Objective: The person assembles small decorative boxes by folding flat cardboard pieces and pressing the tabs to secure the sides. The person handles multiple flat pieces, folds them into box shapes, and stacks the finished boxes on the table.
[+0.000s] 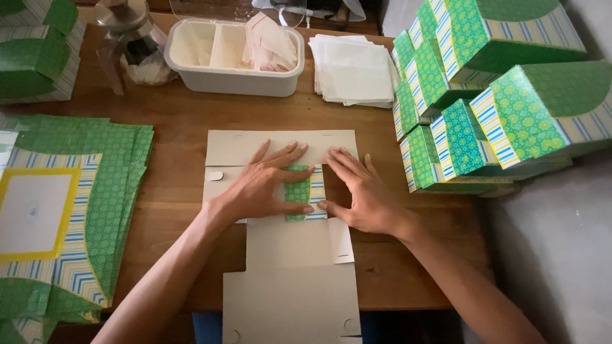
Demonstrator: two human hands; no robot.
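Counter: wooden, crowded.
Left hand, right hand: flat, open, pressing flap on carton blank, gripping nothing.
Risk: uneven pressure could crease the flap crooked.

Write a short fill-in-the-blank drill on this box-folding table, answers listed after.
1. Both hands, the left hand and the right hand, press on a flat sheet of ____ lying printed side down.
2. The folded flap between the hands shows a pattern of green with ____ stripes.
3. The finished boxes are stacked on the person's ____ side.
4. The white tub at the far edge of the wooden table has ____ compartments.

Missing words: cardboard; blue and yellow; right; two
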